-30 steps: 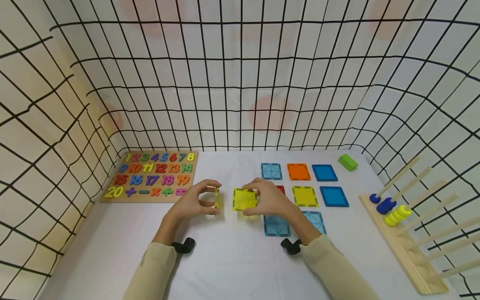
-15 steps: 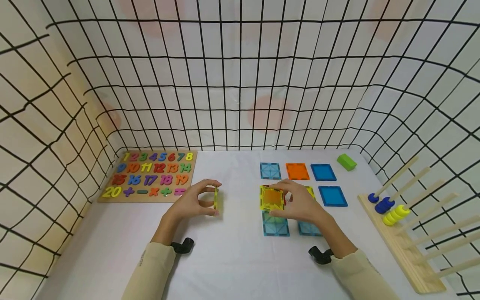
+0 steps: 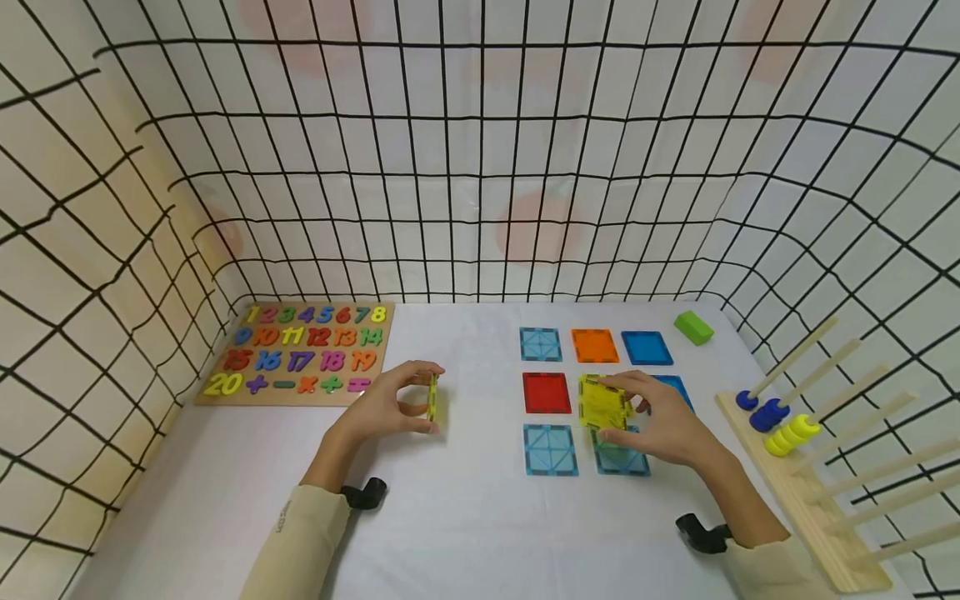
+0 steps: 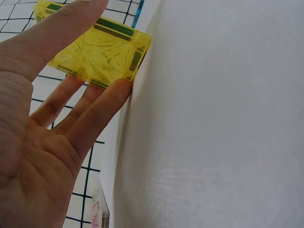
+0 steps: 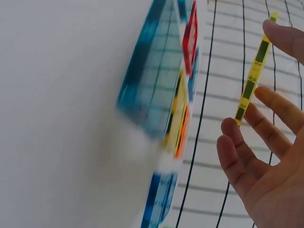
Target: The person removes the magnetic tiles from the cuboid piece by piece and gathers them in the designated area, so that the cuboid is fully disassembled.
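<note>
My left hand (image 3: 382, 404) pinches a yellow magnetic tile (image 3: 432, 397) by its edges, thumb on one side and fingertips on the other; it stands on edge, facing sideways. In the left wrist view, this clear yellow tile (image 4: 102, 57) shows its dark magnet strips. A second yellow magnetic tile (image 3: 600, 402) is pinched between the thumb and fingertips of my right hand (image 3: 667, 419). It is held over the rows of tiles, overlapping a light blue tile (image 3: 622, 463) in the head view. Under it lies another yellow tile (image 5: 177, 111), seen in the right wrist view.
Around the right hand lie a red tile (image 3: 546, 392), an orange tile (image 3: 595, 345), blue tiles (image 3: 647, 347) and light blue tiles (image 3: 551, 450). A green block (image 3: 693, 327) lies behind. A number board (image 3: 300, 354) is at left, a wooden peg stand (image 3: 810, 492) at right; black grid fabric surrounds the table.
My right hand has carried its yellow tile rightward, away from the left hand, passing over the red tile to above the yellow one. The left hand and its tile have stayed put.
</note>
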Action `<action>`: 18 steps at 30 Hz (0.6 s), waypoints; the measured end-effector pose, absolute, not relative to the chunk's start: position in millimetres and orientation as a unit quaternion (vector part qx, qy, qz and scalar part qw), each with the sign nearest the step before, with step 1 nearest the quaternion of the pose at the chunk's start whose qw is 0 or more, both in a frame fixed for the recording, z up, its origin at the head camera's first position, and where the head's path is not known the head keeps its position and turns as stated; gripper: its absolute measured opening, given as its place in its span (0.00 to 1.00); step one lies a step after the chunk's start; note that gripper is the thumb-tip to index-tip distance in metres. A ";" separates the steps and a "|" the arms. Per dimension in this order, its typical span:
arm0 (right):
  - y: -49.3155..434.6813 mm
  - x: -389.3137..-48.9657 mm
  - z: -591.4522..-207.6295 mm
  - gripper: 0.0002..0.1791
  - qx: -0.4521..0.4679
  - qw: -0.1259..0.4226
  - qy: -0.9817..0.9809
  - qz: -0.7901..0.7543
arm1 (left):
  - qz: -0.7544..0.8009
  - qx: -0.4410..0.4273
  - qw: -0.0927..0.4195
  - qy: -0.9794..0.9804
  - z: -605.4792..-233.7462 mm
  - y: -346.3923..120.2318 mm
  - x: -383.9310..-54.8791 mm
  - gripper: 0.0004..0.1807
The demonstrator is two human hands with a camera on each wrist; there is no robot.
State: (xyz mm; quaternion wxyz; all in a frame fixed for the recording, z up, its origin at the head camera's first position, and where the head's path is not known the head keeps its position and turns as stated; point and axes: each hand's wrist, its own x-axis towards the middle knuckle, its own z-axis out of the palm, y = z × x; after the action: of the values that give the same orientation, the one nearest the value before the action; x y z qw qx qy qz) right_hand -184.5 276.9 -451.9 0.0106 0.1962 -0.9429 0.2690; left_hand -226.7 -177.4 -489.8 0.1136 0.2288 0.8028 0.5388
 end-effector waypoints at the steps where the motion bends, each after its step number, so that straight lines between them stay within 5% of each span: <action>1: 282.3 -183.2 -452.2 0.41 0.194 0.012 -0.942 0.272 | 0.537 0.228 0.114 0.804 -489.9 -177.8 -227.0 0.47; 18: 352.4 -162.1 -465.7 0.43 0.148 -0.025 -0.961 0.233 | 0.532 0.216 0.113 0.811 -491.6 -178.2 -225.1 0.48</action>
State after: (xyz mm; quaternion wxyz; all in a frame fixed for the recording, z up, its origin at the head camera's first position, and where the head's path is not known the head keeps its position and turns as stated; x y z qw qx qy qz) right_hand -162.1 352.4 -465.7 -0.0246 0.1480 -0.9608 0.2331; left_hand -225.1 -178.2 -491.6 0.1130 0.2164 0.8109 0.5319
